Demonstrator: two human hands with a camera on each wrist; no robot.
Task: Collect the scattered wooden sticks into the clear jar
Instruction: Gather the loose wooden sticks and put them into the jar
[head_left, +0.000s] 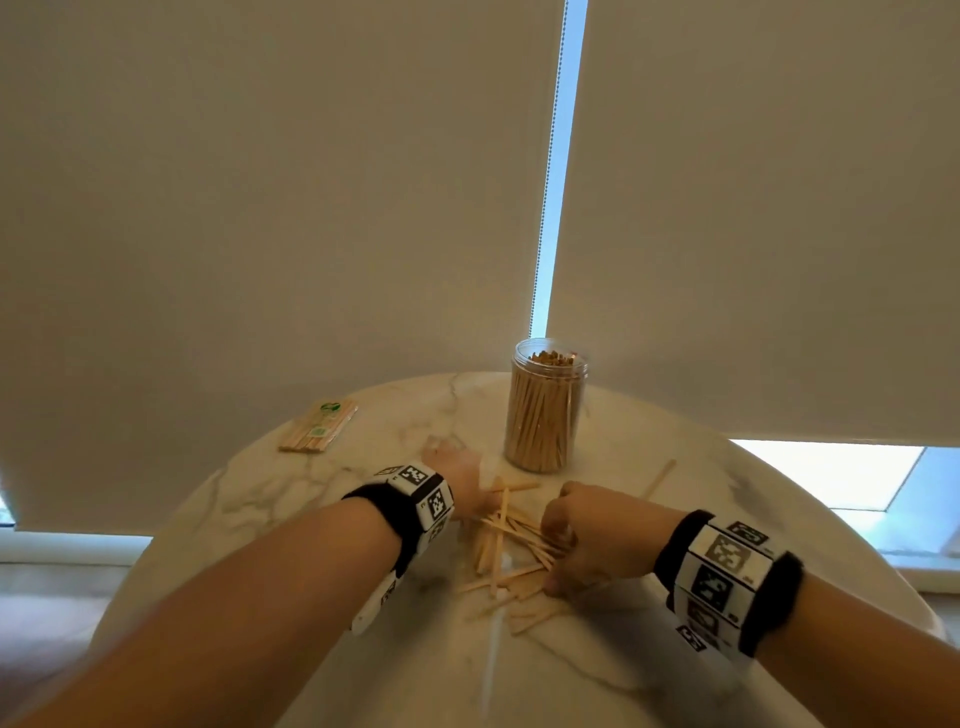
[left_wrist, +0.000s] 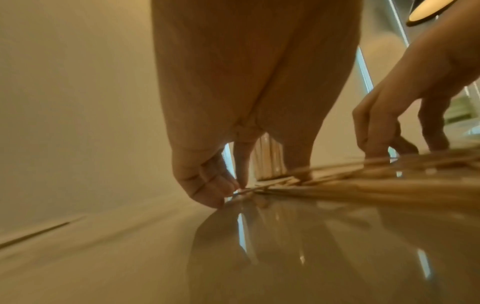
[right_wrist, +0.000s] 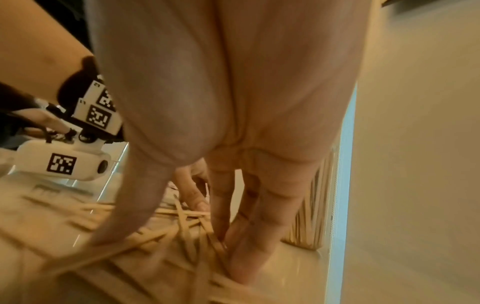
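A: On the table (head_left: 649, 649), where are the sticks (head_left: 511, 551)?
B: Piled before the jar (head_left: 545, 410). The right hand (head_left: 587, 540) grasps several; the left hand (head_left: 457, 473) pinches one's end.

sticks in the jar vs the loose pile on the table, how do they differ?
The sticks in the clear jar stand roughly upright and packed tight; the loose sticks lie flat and crisscrossed on the marble table. The jar's sticks are untouched; the loose pile has the left hand and right hand on it. Both lots look like the same pale wood.
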